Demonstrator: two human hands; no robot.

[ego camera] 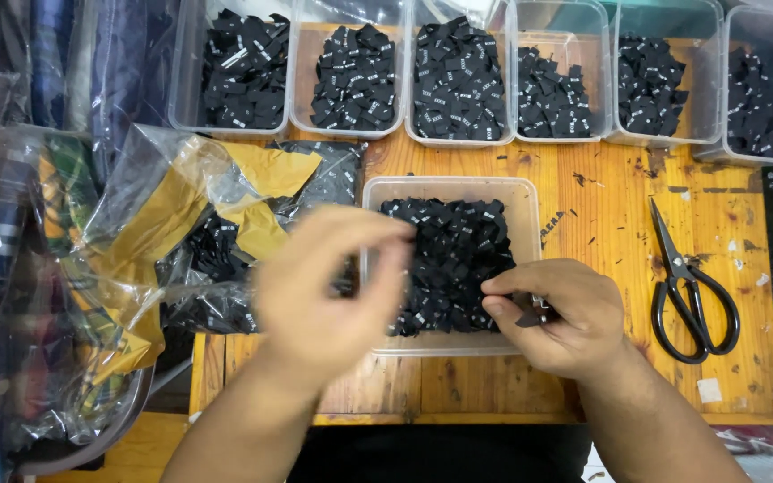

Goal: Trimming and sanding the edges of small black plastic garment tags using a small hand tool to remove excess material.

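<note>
The right hand (pixel 556 315) pinches a small black label (pixel 530 315) between thumb and fingertips, at the right rim of a clear plastic tub (pixel 447 188) heaped with more black labels bearing tiny white marks. The left hand (pixel 333 277) hovers over the tub's left edge, fingers curled together; it is blurred, so whether it grips anything cannot be told.

The tub sits in the middle of the wooden worktop (pixel 601 206), near its front edge. Along the far edge runs a row of six clear tubs (pixel 355 80), each holding black labels; the outermost ones are cut off by the frame. To the left lies a crumpled clear bag (pixel 181 197) with yellow paper and more labels inside, touching the middle tub. Black-handled scissors (pixel 686 286) lie shut on the right, well apart from the tub, with bare scarred wood between. Folded fabrics in plastic (pixel 11 268) crowd the far left, hard to make out.
</note>
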